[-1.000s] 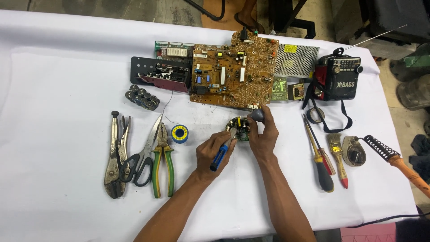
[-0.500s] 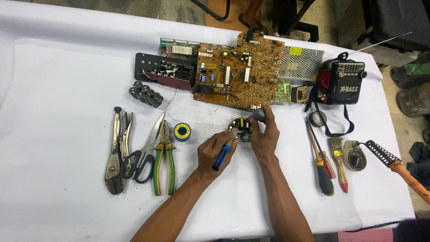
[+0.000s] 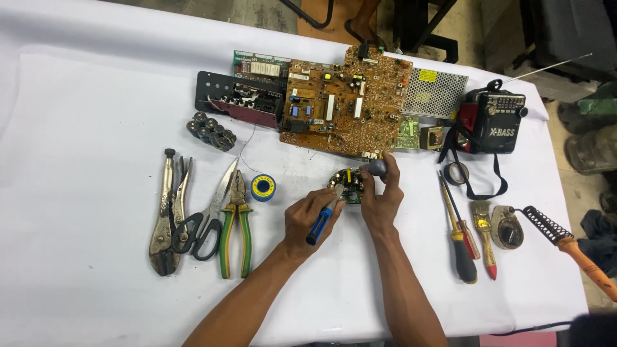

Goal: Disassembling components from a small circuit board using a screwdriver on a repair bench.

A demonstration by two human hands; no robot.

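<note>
My left hand (image 3: 313,218) grips a blue-handled soldering iron (image 3: 323,215), its tip down on a small round green circuit board (image 3: 348,185) lying on the white cloth. My right hand (image 3: 380,200) steadies that round board from the right, fingers curled around its edge, with a dark grey part (image 3: 375,168) held between thumb and fingers at the board's upper right. A large brown circuit board (image 3: 340,103) lies just beyond the hands.
Locking pliers (image 3: 164,215), scissors (image 3: 204,215), green-handled pliers (image 3: 234,225) and a solder spool (image 3: 263,187) lie at left. Battery cells (image 3: 211,131) sit upper left. Screwdrivers (image 3: 459,234), a brush (image 3: 483,232), another soldering iron (image 3: 572,247) and a red-black radio (image 3: 493,122) are at right.
Both hands stay on the round board. The left hand with the blue-handled iron has shifted slightly; the camera view has drifted a little.
</note>
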